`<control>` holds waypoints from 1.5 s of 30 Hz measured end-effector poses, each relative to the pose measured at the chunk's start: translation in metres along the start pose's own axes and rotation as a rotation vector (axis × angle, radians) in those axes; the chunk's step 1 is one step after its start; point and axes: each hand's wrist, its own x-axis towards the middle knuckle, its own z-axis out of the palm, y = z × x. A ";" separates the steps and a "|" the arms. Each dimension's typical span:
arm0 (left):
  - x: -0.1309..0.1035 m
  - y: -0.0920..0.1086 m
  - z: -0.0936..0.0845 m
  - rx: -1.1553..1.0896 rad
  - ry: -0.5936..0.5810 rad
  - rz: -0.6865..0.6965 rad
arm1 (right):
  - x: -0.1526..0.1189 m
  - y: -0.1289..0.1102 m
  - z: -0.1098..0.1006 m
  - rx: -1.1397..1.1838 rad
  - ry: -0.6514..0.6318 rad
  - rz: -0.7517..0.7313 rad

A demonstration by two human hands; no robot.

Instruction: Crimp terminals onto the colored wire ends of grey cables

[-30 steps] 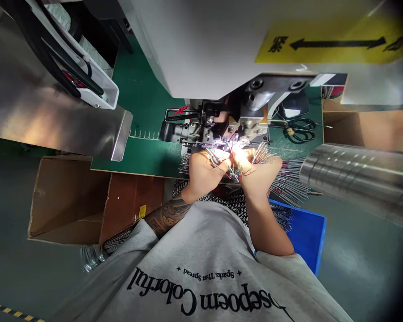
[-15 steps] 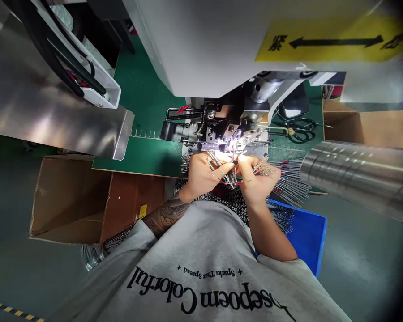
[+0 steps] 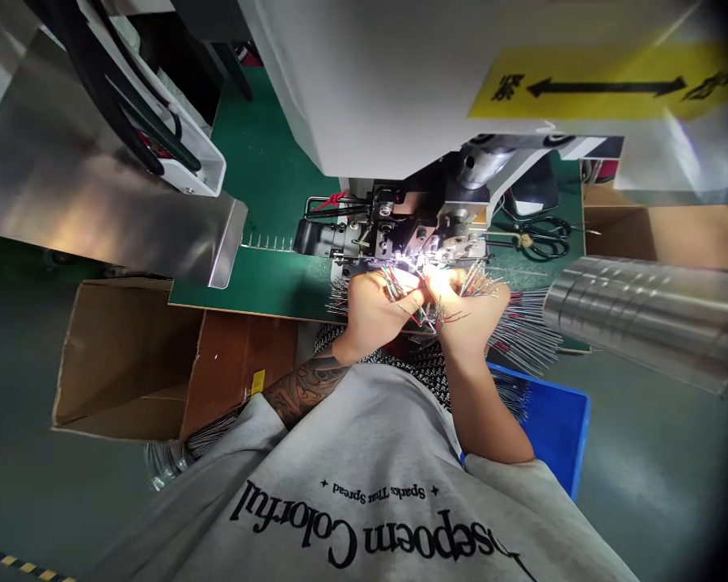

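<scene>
Under the bright light of the machine point(image 3: 400, 222), my left hand point(image 3: 373, 311) is closed on thin wires with green, red and white strands point(image 3: 394, 284). Close beside it, my right hand point(image 3: 470, 315) is closed on more of these wires, whose bare ends point(image 3: 482, 281) fan out above its knuckles. The fingertips of both hands meet at the machine's front edge, and glare hides what lies between them. Grey cables point(image 3: 525, 331) spread out to the right of my right hand. Loose strands hang below the fingers.
The green table point(image 3: 267, 153) extends left, with a metal chute point(image 3: 158, 234) over it. An open cardboard box point(image 3: 127, 356) stands at lower left, a blue bin point(image 3: 558, 428) at lower right. A metal cylinder point(image 3: 649, 323) juts in from the right. Black cables point(image 3: 543, 238) lie behind.
My right hand has moved slightly inward and up, its fingertips now against the left ones at the machine. The wires have shifted with the hands, and the view has moved slightly.
</scene>
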 end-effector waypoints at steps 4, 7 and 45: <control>0.001 0.003 0.000 -0.052 -0.025 0.003 | 0.001 0.000 0.001 0.035 0.026 -0.017; 0.001 0.004 0.001 -0.073 -0.011 0.004 | 0.001 -0.001 0.001 0.063 0.022 -0.020; -0.008 0.002 0.001 -0.066 -0.055 -0.009 | -0.014 -0.013 -0.010 -0.011 -0.055 -0.167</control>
